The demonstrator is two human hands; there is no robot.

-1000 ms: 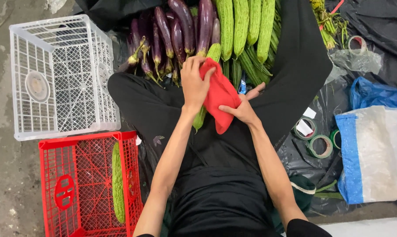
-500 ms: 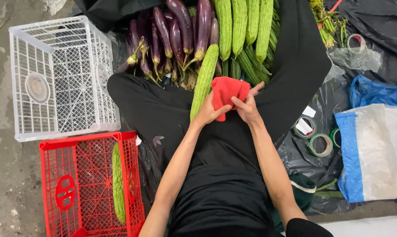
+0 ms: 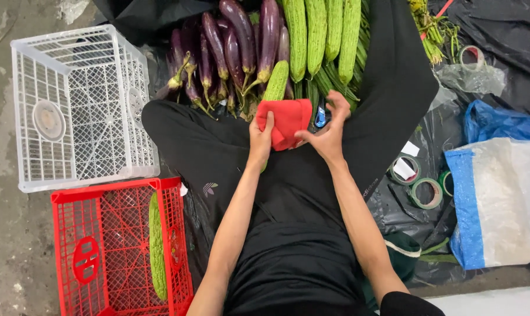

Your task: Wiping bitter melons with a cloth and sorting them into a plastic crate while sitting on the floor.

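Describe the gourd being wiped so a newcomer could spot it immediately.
Start at the heap of purple eggplants and long green gourds ahead of the seated person. The gourd lies at its near edge, under a red cloth gripped by the left hand and right hand. Only it is cloth-wrapped.

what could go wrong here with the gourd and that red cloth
The left hand and right hand hold the red cloth around a green gourd; only its top shows, so it could slip out of the loose wrap. The purple eggplants lie close beside it and might get knocked.
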